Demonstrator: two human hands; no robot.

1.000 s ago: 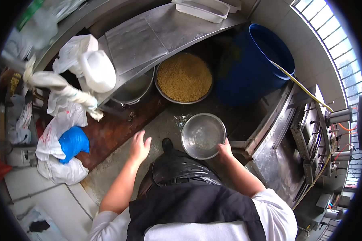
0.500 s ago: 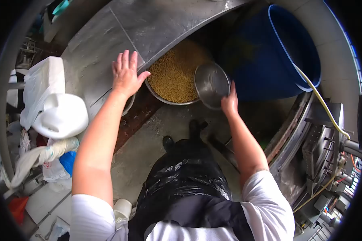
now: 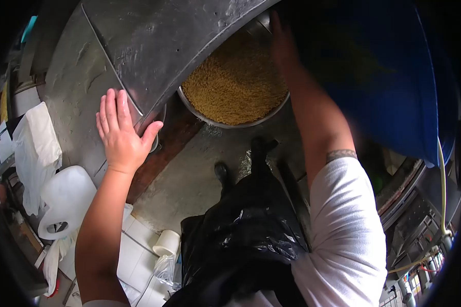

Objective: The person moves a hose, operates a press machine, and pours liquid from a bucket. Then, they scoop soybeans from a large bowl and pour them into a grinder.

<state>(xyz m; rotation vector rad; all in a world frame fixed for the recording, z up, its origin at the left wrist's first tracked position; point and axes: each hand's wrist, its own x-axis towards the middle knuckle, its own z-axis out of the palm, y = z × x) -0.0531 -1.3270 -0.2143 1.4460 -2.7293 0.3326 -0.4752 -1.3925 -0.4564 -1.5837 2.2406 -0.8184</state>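
Note:
My left hand (image 3: 120, 138) lies with fingers stretched on the edge of the grey stone-like counter (image 3: 153, 46). Below the counter stands a wide metal basin (image 3: 225, 124) full of small yellow grains (image 3: 235, 84) that look like soybeans. My right hand (image 3: 284, 43), dim and blurred, reaches to the basin's far side, holding the metal bowl (image 3: 264, 21) by its edge. Only part of that bowl shows, low against the grains; shadow and the counter edge hide the rest.
A large blue barrel (image 3: 379, 87) stands at the right, with a pale hose (image 3: 441, 184) hanging by it. At the left are a white plastic jug (image 3: 69, 199) and a white block in plastic (image 3: 38, 148). A brown beam (image 3: 164, 161) lies on the wet floor (image 3: 184, 179).
My right hand has carried the metal bowl from the basin's near right side to its far side. My view has leaned forward, and my left hand appears lower and farther left.

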